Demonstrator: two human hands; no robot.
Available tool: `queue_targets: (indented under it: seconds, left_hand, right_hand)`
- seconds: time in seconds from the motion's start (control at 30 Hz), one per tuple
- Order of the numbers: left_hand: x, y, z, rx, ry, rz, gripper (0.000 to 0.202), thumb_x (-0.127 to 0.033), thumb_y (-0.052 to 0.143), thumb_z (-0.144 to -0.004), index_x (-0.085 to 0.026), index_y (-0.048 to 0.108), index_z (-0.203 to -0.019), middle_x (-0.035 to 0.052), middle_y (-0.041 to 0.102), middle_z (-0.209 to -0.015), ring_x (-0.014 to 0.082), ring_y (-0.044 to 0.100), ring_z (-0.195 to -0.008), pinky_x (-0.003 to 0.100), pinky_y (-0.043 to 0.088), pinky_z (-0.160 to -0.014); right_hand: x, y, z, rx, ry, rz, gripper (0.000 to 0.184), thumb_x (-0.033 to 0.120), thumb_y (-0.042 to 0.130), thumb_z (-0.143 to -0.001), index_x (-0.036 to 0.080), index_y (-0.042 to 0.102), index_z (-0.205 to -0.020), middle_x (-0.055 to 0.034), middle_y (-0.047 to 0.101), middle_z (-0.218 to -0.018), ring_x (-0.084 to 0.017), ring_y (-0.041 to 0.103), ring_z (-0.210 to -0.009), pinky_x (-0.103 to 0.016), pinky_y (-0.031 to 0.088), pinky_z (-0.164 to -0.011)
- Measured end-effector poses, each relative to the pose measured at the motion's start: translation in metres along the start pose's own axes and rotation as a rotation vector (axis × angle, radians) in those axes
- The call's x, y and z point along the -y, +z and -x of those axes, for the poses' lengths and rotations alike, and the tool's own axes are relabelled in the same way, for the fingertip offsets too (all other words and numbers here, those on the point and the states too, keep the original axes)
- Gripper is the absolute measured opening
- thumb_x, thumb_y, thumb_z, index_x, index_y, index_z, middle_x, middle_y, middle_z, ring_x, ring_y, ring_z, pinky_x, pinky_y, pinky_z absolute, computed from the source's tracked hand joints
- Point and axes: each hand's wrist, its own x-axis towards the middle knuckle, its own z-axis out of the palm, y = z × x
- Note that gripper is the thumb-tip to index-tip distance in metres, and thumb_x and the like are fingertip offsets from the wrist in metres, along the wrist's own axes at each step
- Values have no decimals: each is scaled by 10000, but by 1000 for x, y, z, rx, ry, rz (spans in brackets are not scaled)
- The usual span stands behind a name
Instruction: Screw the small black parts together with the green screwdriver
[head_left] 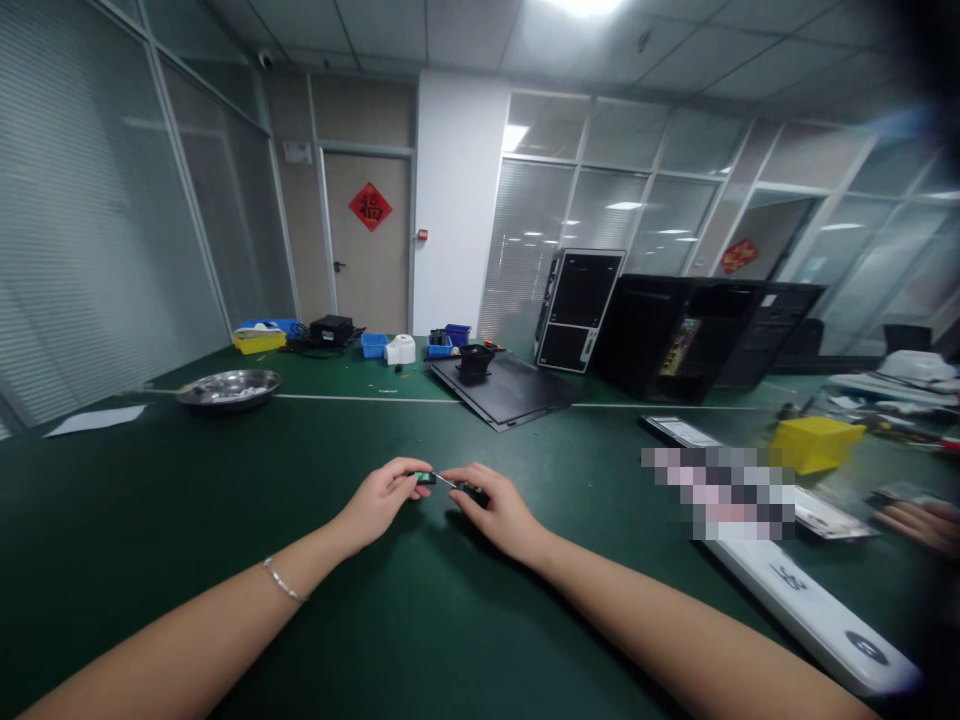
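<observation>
Between the thumb and fingers of my left hand (388,492) is a small black part with a green face (424,478), perhaps a little circuit board; its exact kind is too small to make out. My right hand (491,505) is closed around a screwdriver (445,481) with a dark and green handle. The thin metal shaft points left, and its tip reaches the edge of the small part. Whether the tip sits in a screw cannot be seen. Both hands are just above the green table (360,640), close together near the middle.
A metal bowl (232,390) stands left, beside white paper (96,420). Black panels (502,385) lie ahead, with computer cases (581,310) behind. A long white object (795,590) lies right, near a yellow bin (817,442). Another person's hand (922,522) is blurred at far right.
</observation>
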Motion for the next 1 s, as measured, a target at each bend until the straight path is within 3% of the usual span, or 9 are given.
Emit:
queue_targets:
  seconds: [0.3, 0.57, 0.7, 0.87, 1.0]
  left_hand:
    - [5, 2, -1, -11, -9, 61, 267, -314, 707, -801, -169, 706, -1025, 73, 738, -963, 213, 695, -845, 361, 528, -833]
    - [4, 0, 0, 4, -54, 70, 288, -314, 737, -777, -140, 745, -1006, 69, 770, -754, 212, 706, -723, 355, 548, -755]
    - [5, 1, -1, -23, -52, 35, 300, -325, 704, -798, -140, 733, -1032, 83, 780, -796, 225, 721, -747, 362, 555, -760]
    - [5, 4, -1, -47, -7, -83, 255, -262, 664, -794, -140, 732, -1007, 116, 774, -995, 253, 714, -894, 383, 534, -845]
    - [-1, 8, 4, -39, 46, -223, 186, -198, 698, -754, -163, 769, -923, 94, 764, -934, 270, 681, -880, 407, 503, -850]
  right_hand:
    - [0, 0, 1, 41, 2, 9, 273, 184, 601, -909, 243, 711, -1152, -60, 690, -966, -190, 637, -876, -324, 505, -819]
    - [2, 0, 1, 40, -54, -51, 263, 190, 615, -905, 239, 719, -1141, -64, 695, -951, -190, 650, -870, -325, 514, -814]
    - [2, 0, 1, 30, -51, -47, 270, 189, 610, -910, 240, 714, -1153, -63, 699, -957, -189, 648, -881, -323, 508, -823]
    - [-1, 1, 0, -32, 11, -18, 233, 180, 613, -898, 222, 732, -1094, -59, 698, -917, -187, 635, -846, -307, 496, -775]
    - [-4, 2, -2, -94, 48, -12, 215, 174, 622, -882, 219, 740, -1056, -45, 696, -871, -173, 612, -785, -286, 475, -720]
